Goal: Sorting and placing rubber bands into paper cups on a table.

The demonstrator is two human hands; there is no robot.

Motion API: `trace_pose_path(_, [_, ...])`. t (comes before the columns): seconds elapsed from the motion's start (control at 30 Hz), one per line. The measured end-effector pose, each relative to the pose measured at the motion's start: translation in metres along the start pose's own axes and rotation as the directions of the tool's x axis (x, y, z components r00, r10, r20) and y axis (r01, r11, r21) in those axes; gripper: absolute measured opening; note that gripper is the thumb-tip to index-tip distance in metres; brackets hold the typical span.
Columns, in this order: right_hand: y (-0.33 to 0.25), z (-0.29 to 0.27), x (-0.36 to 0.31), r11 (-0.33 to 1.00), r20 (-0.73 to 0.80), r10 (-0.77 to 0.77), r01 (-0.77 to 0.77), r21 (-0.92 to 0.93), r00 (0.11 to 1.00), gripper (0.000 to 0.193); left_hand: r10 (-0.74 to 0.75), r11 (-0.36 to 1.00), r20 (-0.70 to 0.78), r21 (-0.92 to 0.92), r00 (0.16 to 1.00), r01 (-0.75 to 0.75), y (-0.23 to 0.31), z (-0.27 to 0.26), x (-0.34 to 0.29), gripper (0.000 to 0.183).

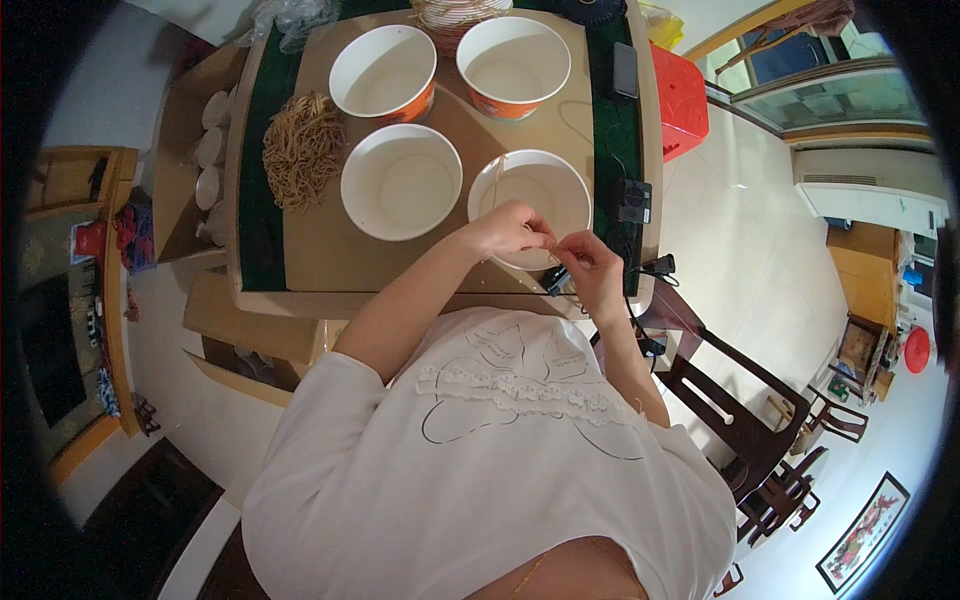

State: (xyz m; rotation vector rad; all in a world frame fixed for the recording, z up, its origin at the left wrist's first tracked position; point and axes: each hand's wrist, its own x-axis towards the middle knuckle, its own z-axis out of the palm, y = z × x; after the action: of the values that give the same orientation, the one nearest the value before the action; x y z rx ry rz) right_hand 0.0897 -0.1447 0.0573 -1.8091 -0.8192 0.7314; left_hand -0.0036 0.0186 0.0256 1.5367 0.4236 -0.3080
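Observation:
Both my hands meet over the near rim of the front right white paper bucket [535, 185]. My left hand [513, 230] is closed in a pinch at the rim. Close beside it, my right hand [592, 268] pinches too, its fingertips almost touching the left ones. Between them runs a thin tan cord [553, 256], mostly hidden by the fingers. A stretch of tan cord [500, 172] also hangs over the far left part of that bucket's rim. To the left lies a loose heap of tan cords [303, 152].
Three more white buckets stand on the cardboard sheet [320, 262]: front left [402, 182], back left [383, 72] and back right [513, 68]. A stack of buckets [460, 12] is behind. Black devices and cables [634, 202] line the right edge. A red stool [680, 105] stands beyond.

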Motion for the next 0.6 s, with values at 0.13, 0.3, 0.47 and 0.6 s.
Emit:
trace_pose_path(0.13, [0.002, 0.000, -0.002, 0.999, 0.050, 0.048, -0.049, 0.009, 0.998, 0.007, -0.034, 0.996, 0.025, -0.078, 0.999, 0.036, -0.003, 0.003, 0.001, 0.014])
trace_pose_path(0.3, [-0.013, -0.003, -0.001, 0.991, -0.029, -0.050, 0.046, -0.122, 0.998, 0.010, -0.058, 0.986, 0.024, -0.155, 0.998, 0.061, 0.002, 0.004, -0.004, 0.014])
trace_pose_path(0.47, [-0.011, 0.000, 0.001, 0.983, 0.002, -0.136, 0.135, -0.127, 0.991, 0.010, -0.076, 0.984, 0.033, -0.162, 0.997, 0.081, 0.000, 0.006, -0.004, 0.013])
trace_pose_path(0.6, [-0.010, -0.002, 0.001, 0.968, 0.037, -0.154, 0.158, -0.197, 0.987, 0.010, -0.067, 0.983, 0.035, -0.168, 0.997, 0.072, -0.005, 0.007, -0.002, 0.014])
